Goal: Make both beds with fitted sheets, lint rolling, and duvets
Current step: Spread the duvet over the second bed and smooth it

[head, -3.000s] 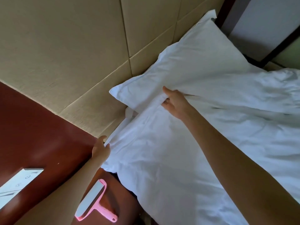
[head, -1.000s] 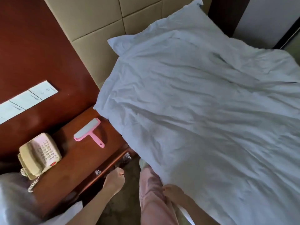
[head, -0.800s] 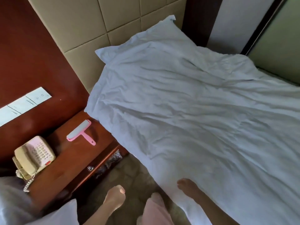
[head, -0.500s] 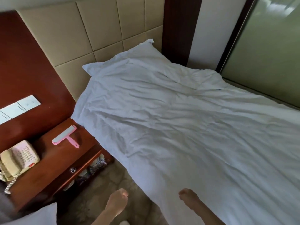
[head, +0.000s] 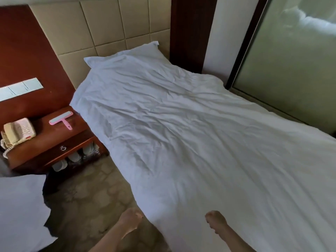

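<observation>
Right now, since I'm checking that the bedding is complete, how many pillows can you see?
1: a white pillow against the padded headboard, its near edge tucked under the duvet. More could be hidden beneath the duvet.

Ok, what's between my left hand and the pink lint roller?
Head view: patterned floor, then the nightstand front, its low shelf holding pale items, drawer above. The lint roller lies on top; the left hand holds nothing.
</observation>
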Action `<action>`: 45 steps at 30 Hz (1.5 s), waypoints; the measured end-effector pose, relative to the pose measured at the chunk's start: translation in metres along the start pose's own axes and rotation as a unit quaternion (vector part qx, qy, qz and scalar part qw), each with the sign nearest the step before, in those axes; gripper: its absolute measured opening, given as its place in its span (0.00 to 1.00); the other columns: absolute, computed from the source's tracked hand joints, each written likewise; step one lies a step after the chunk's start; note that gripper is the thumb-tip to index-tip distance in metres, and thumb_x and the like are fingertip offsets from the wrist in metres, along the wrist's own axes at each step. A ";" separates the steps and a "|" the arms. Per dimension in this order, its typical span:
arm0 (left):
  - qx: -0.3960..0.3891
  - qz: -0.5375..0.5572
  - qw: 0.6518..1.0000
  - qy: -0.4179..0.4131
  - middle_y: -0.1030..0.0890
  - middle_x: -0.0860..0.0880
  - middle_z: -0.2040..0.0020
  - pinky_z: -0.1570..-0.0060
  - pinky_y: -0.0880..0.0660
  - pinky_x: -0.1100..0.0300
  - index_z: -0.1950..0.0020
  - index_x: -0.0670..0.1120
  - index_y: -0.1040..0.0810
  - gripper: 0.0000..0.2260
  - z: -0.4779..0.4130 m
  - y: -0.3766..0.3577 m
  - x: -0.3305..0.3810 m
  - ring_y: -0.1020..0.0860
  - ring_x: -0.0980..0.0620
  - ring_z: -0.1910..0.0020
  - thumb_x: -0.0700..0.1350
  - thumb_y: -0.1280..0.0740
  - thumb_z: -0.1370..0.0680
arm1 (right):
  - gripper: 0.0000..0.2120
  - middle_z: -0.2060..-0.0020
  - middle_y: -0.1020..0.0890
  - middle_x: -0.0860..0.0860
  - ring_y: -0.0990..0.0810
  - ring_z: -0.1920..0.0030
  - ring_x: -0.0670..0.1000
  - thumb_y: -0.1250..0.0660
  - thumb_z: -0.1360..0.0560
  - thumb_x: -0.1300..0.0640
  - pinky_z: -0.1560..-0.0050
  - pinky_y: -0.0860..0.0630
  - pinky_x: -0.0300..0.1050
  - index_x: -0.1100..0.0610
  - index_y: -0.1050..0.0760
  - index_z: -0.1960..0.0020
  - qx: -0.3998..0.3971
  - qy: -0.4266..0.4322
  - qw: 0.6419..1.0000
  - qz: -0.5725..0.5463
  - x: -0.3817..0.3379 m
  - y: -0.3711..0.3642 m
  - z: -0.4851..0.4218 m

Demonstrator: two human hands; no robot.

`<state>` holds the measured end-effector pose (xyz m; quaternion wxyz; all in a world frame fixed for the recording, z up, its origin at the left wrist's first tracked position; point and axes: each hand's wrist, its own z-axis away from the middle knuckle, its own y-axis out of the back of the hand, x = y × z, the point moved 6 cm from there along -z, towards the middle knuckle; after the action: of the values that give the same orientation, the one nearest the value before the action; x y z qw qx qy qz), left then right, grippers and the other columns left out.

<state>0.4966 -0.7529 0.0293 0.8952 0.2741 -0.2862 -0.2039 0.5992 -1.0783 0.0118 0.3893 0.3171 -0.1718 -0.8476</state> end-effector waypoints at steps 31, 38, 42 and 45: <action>0.044 0.039 0.998 0.012 0.20 0.49 0.56 0.64 0.27 0.65 0.48 0.44 0.21 0.10 0.363 -0.365 -0.008 0.23 0.53 0.61 0.36 0.40 0.22 | 0.08 0.64 0.26 0.44 0.27 0.59 0.48 0.40 0.24 0.63 0.66 0.33 0.33 0.54 0.24 0.52 0.034 0.082 0.991 -0.097 0.468 0.143 0.211; 0.045 -0.031 0.998 -0.024 0.30 0.44 0.30 0.34 0.37 0.62 0.30 0.41 0.31 0.17 0.383 -0.561 0.109 0.33 0.48 0.30 0.41 0.46 0.18 | 0.08 0.63 0.22 0.45 0.23 0.60 0.46 0.38 0.24 0.62 0.63 0.31 0.31 0.52 0.23 0.57 0.009 0.076 0.985 -0.156 0.616 0.224 0.177; -0.083 -0.045 0.995 -0.010 0.28 0.55 0.36 0.34 0.36 0.64 0.35 0.46 0.26 0.24 0.426 -0.738 0.190 0.29 0.52 0.34 0.58 0.34 0.26 | 0.09 0.56 0.20 0.52 0.22 0.55 0.51 0.38 0.23 0.61 0.55 0.27 0.41 0.51 0.25 0.58 0.043 -0.017 0.976 -0.212 0.742 0.289 0.158; -0.128 -0.062 0.987 -0.076 0.21 0.62 0.47 0.43 0.26 0.64 0.45 0.65 0.23 0.23 0.420 -0.845 0.227 0.23 0.60 0.47 0.65 0.38 0.40 | 0.10 0.63 0.19 0.55 0.22 0.63 0.53 0.37 0.25 0.68 0.61 0.24 0.42 0.56 0.23 0.59 0.063 -0.041 0.958 -0.276 0.790 0.338 0.151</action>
<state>0.2294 -1.6763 -0.1056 0.8839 0.1584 -0.3078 -0.3145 0.2926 -1.8945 -0.0130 0.1116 0.3408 -0.1466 -0.9219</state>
